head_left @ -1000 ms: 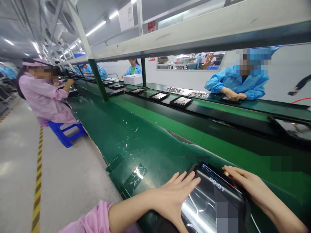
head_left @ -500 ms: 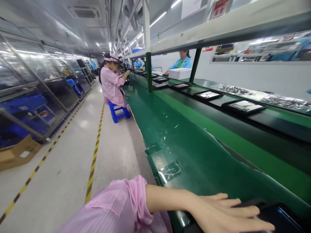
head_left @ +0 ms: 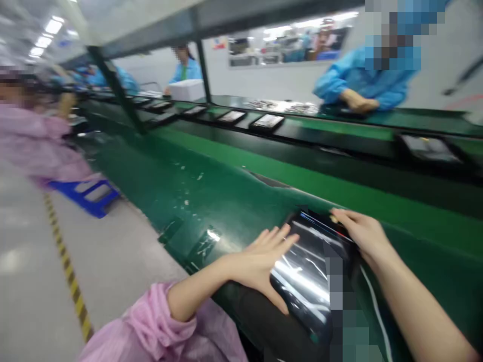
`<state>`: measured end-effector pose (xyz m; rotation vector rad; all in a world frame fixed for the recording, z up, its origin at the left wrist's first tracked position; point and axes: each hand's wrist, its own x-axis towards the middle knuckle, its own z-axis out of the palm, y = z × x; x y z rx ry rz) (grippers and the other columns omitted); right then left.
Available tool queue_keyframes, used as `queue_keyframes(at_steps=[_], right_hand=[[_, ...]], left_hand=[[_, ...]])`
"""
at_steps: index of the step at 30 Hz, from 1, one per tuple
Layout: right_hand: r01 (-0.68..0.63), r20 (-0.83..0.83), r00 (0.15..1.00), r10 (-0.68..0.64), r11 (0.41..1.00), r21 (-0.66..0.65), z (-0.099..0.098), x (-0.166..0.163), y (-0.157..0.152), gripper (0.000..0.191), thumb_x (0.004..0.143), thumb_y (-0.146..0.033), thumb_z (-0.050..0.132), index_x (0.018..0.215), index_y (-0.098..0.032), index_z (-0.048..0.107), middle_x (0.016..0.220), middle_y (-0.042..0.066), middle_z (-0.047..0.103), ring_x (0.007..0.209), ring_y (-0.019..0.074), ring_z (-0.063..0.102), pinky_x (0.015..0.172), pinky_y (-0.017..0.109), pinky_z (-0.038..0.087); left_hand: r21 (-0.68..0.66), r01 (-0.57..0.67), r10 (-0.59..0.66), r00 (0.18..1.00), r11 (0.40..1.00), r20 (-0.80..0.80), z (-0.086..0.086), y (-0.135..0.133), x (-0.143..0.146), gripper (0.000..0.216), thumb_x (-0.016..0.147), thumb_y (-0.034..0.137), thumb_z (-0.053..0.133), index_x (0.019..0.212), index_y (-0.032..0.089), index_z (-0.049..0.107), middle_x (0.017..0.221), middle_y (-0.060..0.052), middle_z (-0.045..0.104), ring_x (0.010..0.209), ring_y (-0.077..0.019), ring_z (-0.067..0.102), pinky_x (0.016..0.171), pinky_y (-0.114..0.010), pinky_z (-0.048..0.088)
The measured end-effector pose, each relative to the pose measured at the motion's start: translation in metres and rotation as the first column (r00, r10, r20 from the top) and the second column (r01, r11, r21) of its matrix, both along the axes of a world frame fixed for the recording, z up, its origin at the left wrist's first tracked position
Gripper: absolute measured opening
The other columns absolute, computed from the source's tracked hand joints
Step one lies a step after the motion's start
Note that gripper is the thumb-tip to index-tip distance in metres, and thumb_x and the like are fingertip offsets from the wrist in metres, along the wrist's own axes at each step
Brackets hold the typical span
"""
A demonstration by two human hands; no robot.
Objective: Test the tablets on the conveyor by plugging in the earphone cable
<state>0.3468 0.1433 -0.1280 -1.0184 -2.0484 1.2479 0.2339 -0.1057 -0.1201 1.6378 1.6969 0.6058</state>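
A glossy dark flat panel, like a tablet screen, lies on the green bench in front of me and mirrors the ceiling lights. My left hand rests over its left edge, fingers spread and stretched out. At the panel's far right corner, my right hand has its fingers pressed together, with a small yellowish bit at the tips. What exactly it pinches is too blurred to make out. Beside the panel's right side, a white cable runs down towards me. Pixel blocks cover part of the panel's right side.
Beyond the green bench runs a conveyor carrying several black trays. A co-worker in blue sits opposite. Another in pink sits left, by a blue stool. A slanted post stands at the bench.
My view has swung right and down onto the panel. My right hand has come into view at its far corner. My left hand still lies spread on the dark device.
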Motion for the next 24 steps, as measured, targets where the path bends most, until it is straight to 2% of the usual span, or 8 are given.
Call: queue_keyframes(at_steps=[3, 6, 13, 16, 20, 22, 24], right_hand=[[0.088, 0.0, 0.996, -0.088, 0.993, -0.073, -0.014, -0.003, 0.004, 0.035, 0.062, -0.054, 0.072, 0.059, -0.018, 0.069, 0.067, 0.007, 0.071, 0.069, 0.0267, 0.066, 0.064, 0.035, 0.05], [0.112, -0.03, 0.993, -0.115, 0.99, -0.087, -0.025, -0.008, 0.008, 0.034, 0.066, -0.052, 0.073, 0.061, -0.018, 0.07, 0.069, 0.007, 0.071, 0.072, 0.0254, 0.067, 0.066, 0.033, 0.051], [0.126, -0.067, 0.989, -0.13, 0.99, -0.064, -0.032, -0.013, 0.007, 0.025, 0.074, -0.042, 0.073, 0.065, -0.019, 0.069, 0.07, 0.005, 0.071, 0.075, 0.0241, 0.067, 0.072, 0.032, 0.051], [0.177, -0.052, 0.982, -0.181, 0.981, -0.08, -0.029, -0.017, 0.013, 0.022, 0.077, -0.035, 0.071, 0.063, -0.019, 0.066, 0.067, 0.003, 0.069, 0.065, 0.0206, 0.065, 0.067, 0.03, 0.051], [0.279, -0.063, 0.955, -0.289, 0.952, -0.126, -0.013, -0.015, 0.026, 0.028, 0.089, -0.038, 0.057, 0.069, -0.018, 0.06, 0.069, 0.003, 0.067, 0.044, 0.0131, 0.055, 0.047, 0.025, 0.043], [0.271, -0.078, 0.956, -0.281, 0.955, -0.125, -0.001, -0.011, 0.027, 0.027, 0.092, -0.037, 0.053, 0.073, -0.018, 0.059, 0.073, 0.004, 0.068, 0.045, 0.012, 0.057, 0.046, 0.022, 0.042], [0.214, -0.08, 0.972, -0.222, 0.972, -0.099, 0.01, -0.006, 0.021, 0.024, 0.092, -0.032, 0.053, 0.072, -0.018, 0.058, 0.074, 0.004, 0.07, 0.055, 0.0135, 0.064, 0.053, 0.021, 0.045]], left_hand=[[-0.015, 0.002, -0.003, 1.0, 1.0, -0.031, -0.001, 0.0, -0.001, 0.135, 0.063, 0.069, 0.076, 0.156, 0.017, -0.006, 0.162, -0.016, -0.016, 0.148, -0.0356, -0.016, 0.12, -0.059, -0.004], [-0.001, 0.004, -0.004, 0.999, 1.0, -0.045, -0.003, -0.002, 0.0, 0.133, 0.066, 0.067, 0.076, 0.156, 0.021, -0.01, 0.162, -0.016, -0.016, 0.148, -0.0349, -0.016, 0.12, -0.06, -0.002], [0.038, -0.005, 0.007, 0.998, 0.999, -0.058, -0.004, -0.005, 0.002, 0.134, 0.067, 0.065, 0.077, 0.155, 0.024, -0.015, 0.162, -0.016, -0.017, 0.149, -0.0337, -0.015, 0.121, -0.06, 0.0], [0.038, -0.014, 0.016, 0.998, 0.999, -0.066, -0.006, -0.005, 0.001, 0.137, 0.066, 0.066, 0.076, 0.154, 0.022, -0.018, 0.162, -0.017, -0.016, 0.149, -0.0339, -0.014, 0.121, -0.059, 0.0], [0.041, -0.014, 0.017, 0.996, 0.999, -0.09, -0.008, -0.002, -0.001, 0.14, 0.063, 0.065, 0.079, 0.153, 0.022, -0.019, 0.163, -0.017, -0.013, 0.149, -0.0361, -0.01, 0.121, -0.06, 0.001], [0.048, -0.04, 0.044, 0.994, 0.998, -0.097, -0.007, -0.002, 0.0, 0.143, 0.061, 0.062, 0.082, 0.153, 0.023, -0.02, 0.163, -0.018, -0.01, 0.15, -0.037, -0.007, 0.121, -0.061, 0.003], [0.054, -0.101, 0.106, 0.988, 0.993, -0.109, -0.005, -0.008, 0.005, 0.143, 0.061, 0.057, 0.085, 0.153, 0.022, -0.02, 0.164, -0.019, -0.005, 0.15, -0.037, -0.002, 0.121, -0.061, 0.007]])
